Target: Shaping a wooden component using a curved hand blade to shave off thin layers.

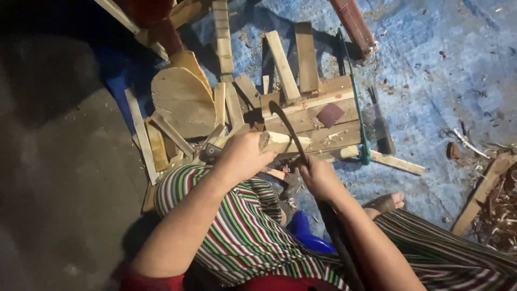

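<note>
My left hand [242,156] grips a short pale stick of wood [285,143] that points to the right. My right hand [319,178] holds the long dark handle of a curved, sickle-like blade [285,126], whose edge rests against the stick near its right end. Both hands are above my knees, which are in striped trousers [242,221]. The blade's tip curls up over a flat wooden block [323,116].
Many wood offcuts and slats [226,81] lie ahead on a blue tarp [431,81], including a rounded board [183,99]. A green-handled saw [358,108] and a hatchet [379,129] lie to the right. Wood shavings [498,210] pile at far right. Dark floor on the left.
</note>
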